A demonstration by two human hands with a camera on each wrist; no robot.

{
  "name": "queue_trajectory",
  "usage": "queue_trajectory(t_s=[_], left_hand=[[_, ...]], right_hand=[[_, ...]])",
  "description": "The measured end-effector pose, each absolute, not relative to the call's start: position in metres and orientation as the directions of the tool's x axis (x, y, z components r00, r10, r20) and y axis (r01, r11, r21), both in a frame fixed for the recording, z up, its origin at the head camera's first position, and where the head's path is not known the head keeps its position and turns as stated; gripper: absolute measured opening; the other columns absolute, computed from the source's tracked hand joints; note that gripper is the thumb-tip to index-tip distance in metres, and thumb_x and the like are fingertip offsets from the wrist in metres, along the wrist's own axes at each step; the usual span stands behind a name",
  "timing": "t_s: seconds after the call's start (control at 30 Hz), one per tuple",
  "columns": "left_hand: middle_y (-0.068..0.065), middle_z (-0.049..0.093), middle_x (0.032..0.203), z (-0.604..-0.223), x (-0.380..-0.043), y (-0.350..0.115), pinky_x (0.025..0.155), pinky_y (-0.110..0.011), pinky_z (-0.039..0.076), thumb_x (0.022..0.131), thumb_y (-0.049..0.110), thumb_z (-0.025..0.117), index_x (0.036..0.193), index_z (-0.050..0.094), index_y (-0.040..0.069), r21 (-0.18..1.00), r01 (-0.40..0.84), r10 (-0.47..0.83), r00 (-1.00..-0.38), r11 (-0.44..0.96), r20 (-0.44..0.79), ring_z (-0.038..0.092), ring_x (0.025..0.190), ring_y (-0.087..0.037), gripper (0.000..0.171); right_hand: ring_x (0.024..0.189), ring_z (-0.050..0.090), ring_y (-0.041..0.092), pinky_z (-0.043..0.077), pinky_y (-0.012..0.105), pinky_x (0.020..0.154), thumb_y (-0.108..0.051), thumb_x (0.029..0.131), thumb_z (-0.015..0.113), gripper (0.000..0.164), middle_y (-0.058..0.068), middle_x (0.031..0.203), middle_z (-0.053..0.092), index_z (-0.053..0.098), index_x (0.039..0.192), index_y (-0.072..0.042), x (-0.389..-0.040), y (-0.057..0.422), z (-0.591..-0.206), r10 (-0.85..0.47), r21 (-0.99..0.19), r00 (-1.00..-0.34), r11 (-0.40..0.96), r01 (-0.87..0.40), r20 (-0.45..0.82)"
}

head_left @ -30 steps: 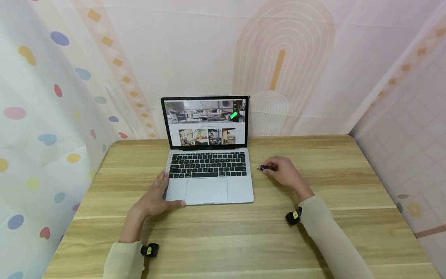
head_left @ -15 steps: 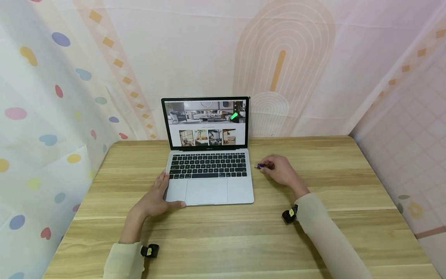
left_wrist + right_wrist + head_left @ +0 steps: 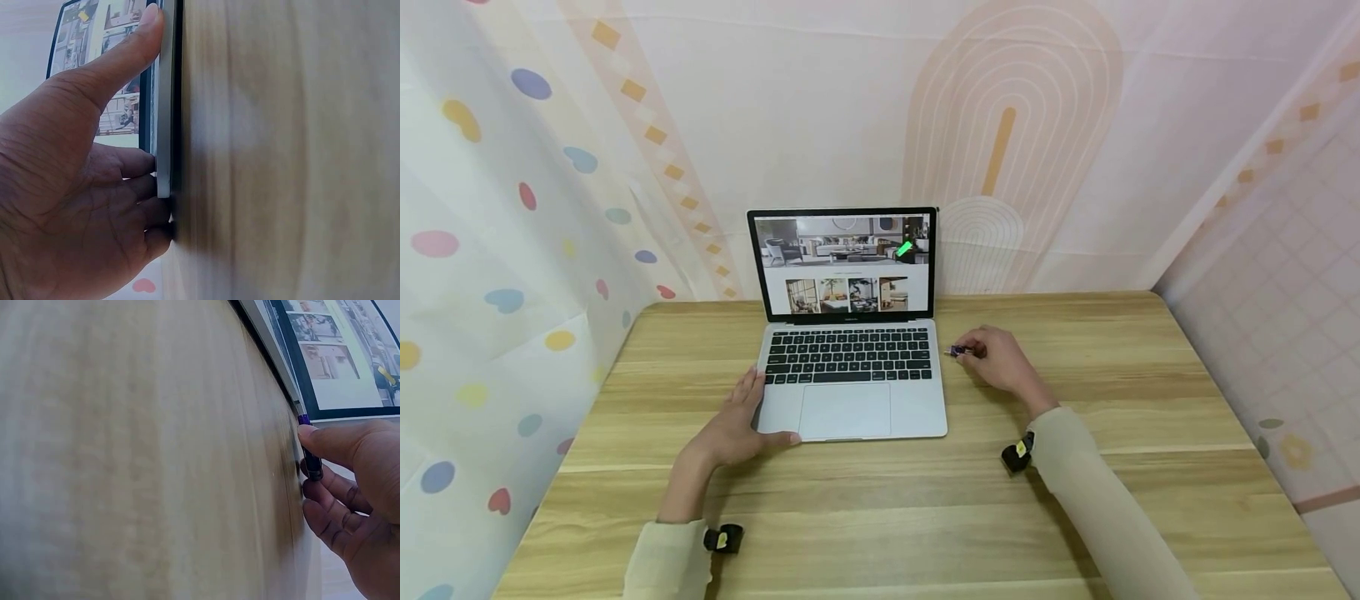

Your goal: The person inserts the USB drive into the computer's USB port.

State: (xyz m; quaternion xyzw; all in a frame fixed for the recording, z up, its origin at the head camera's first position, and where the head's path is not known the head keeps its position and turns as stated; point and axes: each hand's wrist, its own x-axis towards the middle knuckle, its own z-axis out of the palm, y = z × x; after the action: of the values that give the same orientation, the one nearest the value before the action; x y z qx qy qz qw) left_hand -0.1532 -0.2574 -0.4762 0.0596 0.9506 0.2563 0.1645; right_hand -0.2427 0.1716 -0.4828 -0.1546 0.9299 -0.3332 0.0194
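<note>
An open silver laptop (image 3: 917,408) stands on the wooden table with its screen lit. My left hand (image 3: 730,429) rests at its front left corner, fingers along the left side and thumb on the front edge; the left wrist view shows this thumb (image 3: 119,59) stretched out straight. My right hand (image 3: 1000,358) pinches a small dark purple USB flash drive (image 3: 957,351) between thumb and fingers. In the right wrist view the metal plug of the flash drive (image 3: 304,420) points at the laptop's right side edge. Whether the plug touches the laptop I cannot tell.
The wooden table (image 3: 880,517) extends around the laptop on both sides and in front. A patterned cloth backdrop (image 3: 842,100) hangs behind and at both sides. Black wrist cameras (image 3: 1017,455) are strapped at both sleeves.
My right hand has moved a little left and away from me, bringing the flash drive closer to the laptop's right side. My left hand and the laptop have stayed put.
</note>
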Motion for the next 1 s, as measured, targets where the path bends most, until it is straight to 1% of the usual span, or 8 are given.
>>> queue_trajectory(t_s=[0.2,0.4,0.63,1.0], left_hand=[[-0.025,-0.006,0.171,-0.476,-0.153,-0.258,0.125,-0.067,0.012,0.078,0.064,0.080,0.162,0.004,-0.004,0.505,0.027,0.196,-0.939,0.863,-0.284,-0.002,0.158,-0.049,0.132],[-0.025,-0.005,0.172,-0.476,-0.154,-0.257,0.125,-0.067,0.013,0.078,0.063,0.080,0.162,0.005,-0.004,0.505,0.024,0.193,-0.939,0.863,-0.284,-0.001,0.158,-0.049,0.131],[-0.024,-0.005,0.172,-0.476,-0.154,-0.257,0.125,-0.067,0.014,0.078,0.064,0.080,0.163,0.006,-0.004,0.501,0.026,0.192,-0.940,0.865,-0.282,0.000,0.158,-0.049,0.131],[-0.024,-0.005,0.172,-0.475,-0.153,-0.257,0.125,-0.067,0.014,0.078,0.064,0.080,0.162,0.006,-0.004,0.496,0.035,0.193,-0.943,0.868,-0.272,0.000,0.158,-0.048,0.131]], right_hand=[[0.095,0.067,0.023,0.059,0.040,0.087,-0.013,0.095,0.072,0.019,0.009,0.105,0.070,0.075,0.113,-0.007,-0.247,0.169,-0.486,-0.300,-0.615,-0.950,0.735,-0.284,0.081],[0.094,0.067,0.024,0.058,0.041,0.085,-0.011,0.095,0.072,0.018,0.011,0.103,0.071,0.075,0.112,-0.006,-0.250,0.167,-0.485,-0.304,-0.611,-0.948,0.735,-0.295,0.092],[0.097,0.066,0.025,0.058,0.041,0.088,-0.014,0.096,0.072,0.019,0.011,0.106,0.071,0.075,0.114,-0.008,-0.254,0.165,-0.485,-0.287,-0.615,-0.956,0.743,-0.264,0.064],[0.098,0.066,0.027,0.057,0.043,0.089,-0.013,0.097,0.070,0.020,0.012,0.108,0.068,0.075,0.115,-0.007,-0.256,0.161,-0.486,-0.282,-0.623,-0.957,0.737,-0.261,0.067]])
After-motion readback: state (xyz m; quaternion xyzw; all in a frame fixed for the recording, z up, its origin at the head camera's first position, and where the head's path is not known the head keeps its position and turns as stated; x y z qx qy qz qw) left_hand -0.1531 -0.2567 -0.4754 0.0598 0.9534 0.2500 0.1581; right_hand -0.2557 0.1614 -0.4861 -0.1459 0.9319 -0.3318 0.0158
